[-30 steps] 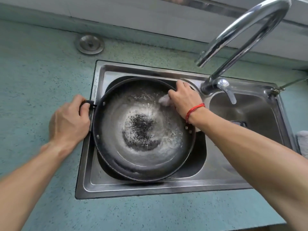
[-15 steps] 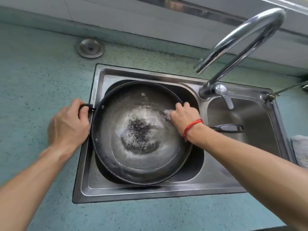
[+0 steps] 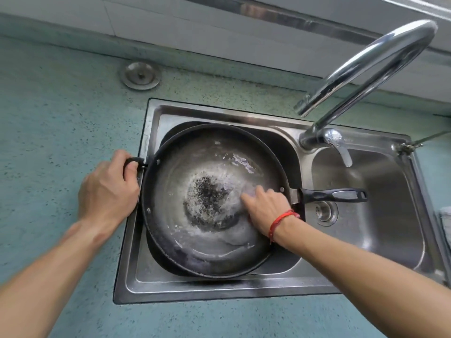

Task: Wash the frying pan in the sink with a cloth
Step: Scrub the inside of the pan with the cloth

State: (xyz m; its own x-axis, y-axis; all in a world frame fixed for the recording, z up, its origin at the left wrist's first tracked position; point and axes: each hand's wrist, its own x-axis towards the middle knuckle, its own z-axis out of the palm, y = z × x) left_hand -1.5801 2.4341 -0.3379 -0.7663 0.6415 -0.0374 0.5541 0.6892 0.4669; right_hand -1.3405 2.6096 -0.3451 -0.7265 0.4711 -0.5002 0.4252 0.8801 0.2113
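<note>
1. speckled teal stone countertop (image 3: pixel 61 132) surrounds the double-bowl stainless steel sink (image 3: pixel 219 285) on the near, left and far sides.
2. the round dark metal frying pan (image 3: pixel 170 230) sits tilted in the left bowl of the sink, and its near rim is just beside the near sink wall. foamy water lies inside it around a dark scorched patch (image 3: pixel 207 198) at the centre.
3. left hand (image 3: pixel 107 189): closed around the small black loop handle (image 3: pixel 133 160) on the left edge of the pan, over the left sink rim.
4. right hand (image 3: pixel 266 211): inside the pan on its right side, fingers pressed down onto the pale cloth (image 3: pixel 250 189), of which only a small blurred part shows. a red string bracelet (image 3: pixel 280 222) circles the wrist.
5. the long black plastic pan handle (image 3: pixel 334 195) extends right over the right bowl, above the drain (image 3: pixel 324 212).
6. the curved chrome tap (image 3: pixel 366 67) rises from the far sink rim. its spout ends above the far right of the pan.
7. a round metal sink plug (image 3: pixel 140 75) lies on the countertop beyond the sink, to the left.
</note>
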